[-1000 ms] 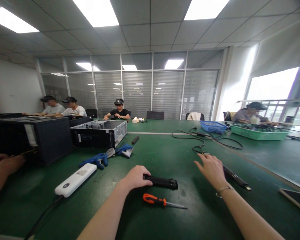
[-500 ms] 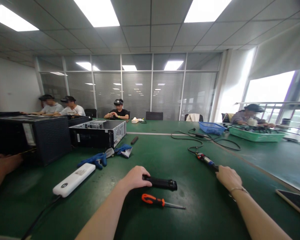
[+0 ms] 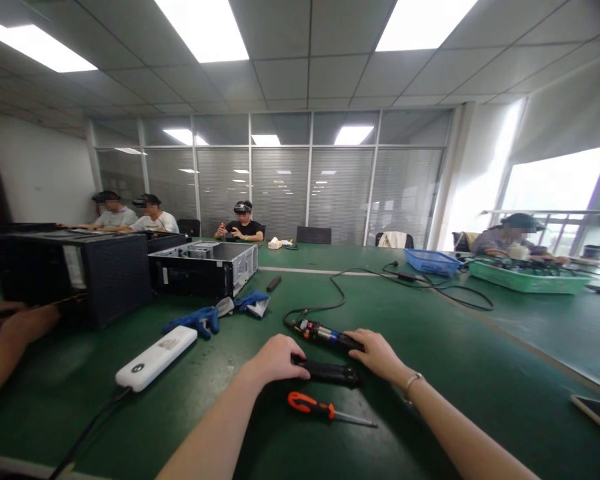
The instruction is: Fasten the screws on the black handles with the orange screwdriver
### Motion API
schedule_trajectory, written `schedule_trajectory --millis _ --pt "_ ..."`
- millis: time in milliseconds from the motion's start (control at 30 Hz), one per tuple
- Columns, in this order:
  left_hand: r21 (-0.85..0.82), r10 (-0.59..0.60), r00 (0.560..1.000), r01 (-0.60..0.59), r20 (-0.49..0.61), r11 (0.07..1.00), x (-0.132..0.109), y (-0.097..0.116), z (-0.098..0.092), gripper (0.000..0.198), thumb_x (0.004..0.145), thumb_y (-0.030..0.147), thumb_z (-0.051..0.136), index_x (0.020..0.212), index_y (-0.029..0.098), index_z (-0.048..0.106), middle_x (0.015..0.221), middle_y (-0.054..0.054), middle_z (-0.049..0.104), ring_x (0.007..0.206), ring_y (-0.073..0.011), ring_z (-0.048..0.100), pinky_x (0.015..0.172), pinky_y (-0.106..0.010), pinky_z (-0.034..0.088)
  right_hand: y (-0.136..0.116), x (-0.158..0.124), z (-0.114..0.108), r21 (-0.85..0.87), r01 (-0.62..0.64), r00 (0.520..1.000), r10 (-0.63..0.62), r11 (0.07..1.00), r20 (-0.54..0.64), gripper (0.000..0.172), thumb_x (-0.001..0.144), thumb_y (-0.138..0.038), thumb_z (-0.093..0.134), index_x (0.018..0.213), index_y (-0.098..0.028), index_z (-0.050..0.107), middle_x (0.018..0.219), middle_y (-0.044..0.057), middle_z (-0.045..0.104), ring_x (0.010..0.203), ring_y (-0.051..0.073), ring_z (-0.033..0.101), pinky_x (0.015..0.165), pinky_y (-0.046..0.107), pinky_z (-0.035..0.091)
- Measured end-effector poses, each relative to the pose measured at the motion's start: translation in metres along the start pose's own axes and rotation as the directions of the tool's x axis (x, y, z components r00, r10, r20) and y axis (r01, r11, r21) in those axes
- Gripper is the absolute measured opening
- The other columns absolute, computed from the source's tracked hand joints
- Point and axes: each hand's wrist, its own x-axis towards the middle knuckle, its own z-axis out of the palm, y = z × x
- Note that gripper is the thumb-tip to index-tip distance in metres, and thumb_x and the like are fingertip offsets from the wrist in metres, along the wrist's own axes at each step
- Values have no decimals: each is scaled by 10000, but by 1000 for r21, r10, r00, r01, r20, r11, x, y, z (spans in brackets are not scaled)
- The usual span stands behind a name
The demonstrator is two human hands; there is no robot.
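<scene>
My left hand grips the left end of a black tubular casing, which lies at table level before me. Just behind it is an opened corded tool, its metal and blue inner parts and coloured wires showing. My right hand is closed on the black right end of this tool; the fingertips are partly hidden. An orange-and-black screwdriver lies in front of the casing, shaft to the right, touched by neither hand.
On the left are a white power strip, blue gloves and black computer cases, with another person's hands at one. The tool's cable runs back towards blue and green baskets. A phone lies at right. Several people sit around.
My right hand has brought the corded tool leftwards, close behind the casing. My left hand keeps its grip on the casing. The whole view has shifted slightly.
</scene>
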Motion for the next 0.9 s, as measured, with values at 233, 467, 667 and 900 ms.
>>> schedule_trajectory --millis 233,467,667,900 --pt "88 -23 999 27 -45 996 -3 6 -4 412 634 588 714 885 266 764 752 -23 735 713 -206 657 638 -250 435 -50 18 1 183 192 977 -206 964 58 453 714 -267 645 1166 -276 641 1021 24 686 956 218 603 942 350 368" --pt "123 -8 999 12 -31 992 -5 11 -7 333 655 529 702 840 259 764 681 -22 708 669 -202 634 609 -256 422 -61 9 2 207 204 978 -208 957 -1 441 740 -276 634 1181 -272 626 1141 52 659 1064 247 559 1030 437 277" --pt "167 66 994 -50 -89 985 -6 11 -7 288 660 458 706 815 218 745 714 -43 698 695 -216 621 644 -281 426 -65 -5 -9 290 250 967 -255 924 -24 383 786 -426 623 1133 -264 638 1198 67 614 1138 247 517 1021 406 310" --pt "181 199 965 -167 -172 969 -6 14 -10 189 678 317 707 812 186 681 822 -53 695 805 -227 608 738 -307 448 -65 -10 -11 248 275 958 -287 929 15 556 585 -361 776 1111 -238 642 1254 83 584 1180 286 494 1019 406 339"
